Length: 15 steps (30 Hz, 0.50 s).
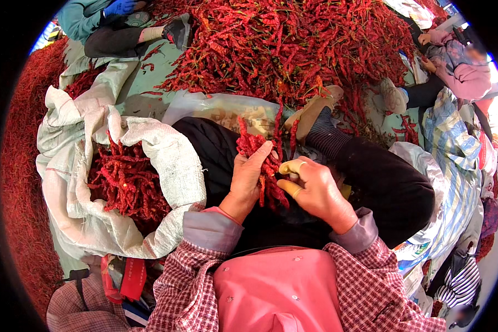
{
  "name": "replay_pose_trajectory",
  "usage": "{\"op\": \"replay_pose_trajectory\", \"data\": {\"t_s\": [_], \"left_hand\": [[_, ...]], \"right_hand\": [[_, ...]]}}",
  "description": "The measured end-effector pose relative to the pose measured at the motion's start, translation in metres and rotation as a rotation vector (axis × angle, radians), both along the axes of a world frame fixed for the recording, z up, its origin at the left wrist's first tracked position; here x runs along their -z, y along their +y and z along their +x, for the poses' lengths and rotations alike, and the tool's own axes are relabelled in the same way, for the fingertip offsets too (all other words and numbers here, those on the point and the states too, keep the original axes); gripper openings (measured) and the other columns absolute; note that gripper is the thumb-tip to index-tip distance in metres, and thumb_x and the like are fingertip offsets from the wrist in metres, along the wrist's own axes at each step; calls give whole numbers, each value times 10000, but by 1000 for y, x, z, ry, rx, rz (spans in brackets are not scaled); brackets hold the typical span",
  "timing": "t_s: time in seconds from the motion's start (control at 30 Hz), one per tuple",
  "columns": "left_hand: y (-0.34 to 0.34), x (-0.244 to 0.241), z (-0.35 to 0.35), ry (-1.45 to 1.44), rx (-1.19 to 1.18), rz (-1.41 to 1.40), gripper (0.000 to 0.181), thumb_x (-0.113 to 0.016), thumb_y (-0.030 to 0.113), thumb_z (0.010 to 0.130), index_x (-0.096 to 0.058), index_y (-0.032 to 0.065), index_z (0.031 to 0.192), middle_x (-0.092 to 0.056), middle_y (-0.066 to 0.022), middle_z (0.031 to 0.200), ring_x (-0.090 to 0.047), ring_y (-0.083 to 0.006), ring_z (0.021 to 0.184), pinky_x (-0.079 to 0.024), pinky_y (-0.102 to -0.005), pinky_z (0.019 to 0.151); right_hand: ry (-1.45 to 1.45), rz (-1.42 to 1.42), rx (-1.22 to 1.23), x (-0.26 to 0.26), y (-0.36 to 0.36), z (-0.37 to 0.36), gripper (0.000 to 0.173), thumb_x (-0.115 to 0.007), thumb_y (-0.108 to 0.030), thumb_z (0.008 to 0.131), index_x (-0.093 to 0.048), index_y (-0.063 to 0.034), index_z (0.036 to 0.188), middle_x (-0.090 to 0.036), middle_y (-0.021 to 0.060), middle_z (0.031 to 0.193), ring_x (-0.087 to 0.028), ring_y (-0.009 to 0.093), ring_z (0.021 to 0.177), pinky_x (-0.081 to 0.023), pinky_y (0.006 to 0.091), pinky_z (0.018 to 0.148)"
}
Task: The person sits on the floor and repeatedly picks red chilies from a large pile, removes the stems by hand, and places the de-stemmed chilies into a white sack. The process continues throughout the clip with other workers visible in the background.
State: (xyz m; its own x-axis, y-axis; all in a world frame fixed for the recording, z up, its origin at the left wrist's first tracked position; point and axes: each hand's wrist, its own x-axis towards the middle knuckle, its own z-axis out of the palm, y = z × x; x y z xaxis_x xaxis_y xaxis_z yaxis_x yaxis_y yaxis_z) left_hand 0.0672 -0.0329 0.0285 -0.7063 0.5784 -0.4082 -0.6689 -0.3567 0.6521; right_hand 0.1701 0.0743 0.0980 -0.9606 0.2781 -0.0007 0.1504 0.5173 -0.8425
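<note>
My left hand (245, 176) is closed around a bunch of dried red chilies (269, 171), its thumb lying across them above my lap. Yellow finger cots cover the thumb and index finger of my right hand (321, 191). Those two fingertips meet the right side of the bunch, slightly apart; whether they pinch a chili or stem between them I cannot tell. To the left stands a white woven sack (180, 178) with its rim rolled down, holding more red chilies (128, 184). A large heap of red chilies (282, 45) spreads in front of my feet.
A clear plastic bag (249, 110) lies between my legs and the heap. Blue-and-white striped sacking (452, 166) is at my right. One person with a blue glove (120, 7) sits far left, another in a pink top (460, 74) far right. More chilies (29, 174) cover the left side.
</note>
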Motion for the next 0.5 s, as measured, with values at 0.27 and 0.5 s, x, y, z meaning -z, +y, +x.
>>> {"op": "replay_pose_trajectory", "data": {"t_s": [0.27,0.5], "left_hand": [[2,0,2,-27,-46,-49,111,-614,151,884,-621,61,820,-636,-35,735,-588,-110,602,-471,-249,562],[0,8,3,5,0,-95,90,-640,138,860,-623,65,811,-614,-21,681,-565,-105,562,-445,-244,520]], "right_hand": [[23,261,32,19,1,-1,196,-637,-166,789,-570,-21,902,-547,149,824,-582,354,715,-472,430,599],[0,343,-82,20,-3,-2,92,-578,-116,818,-596,-48,877,-593,137,734,-602,335,638,-486,409,585]]}}
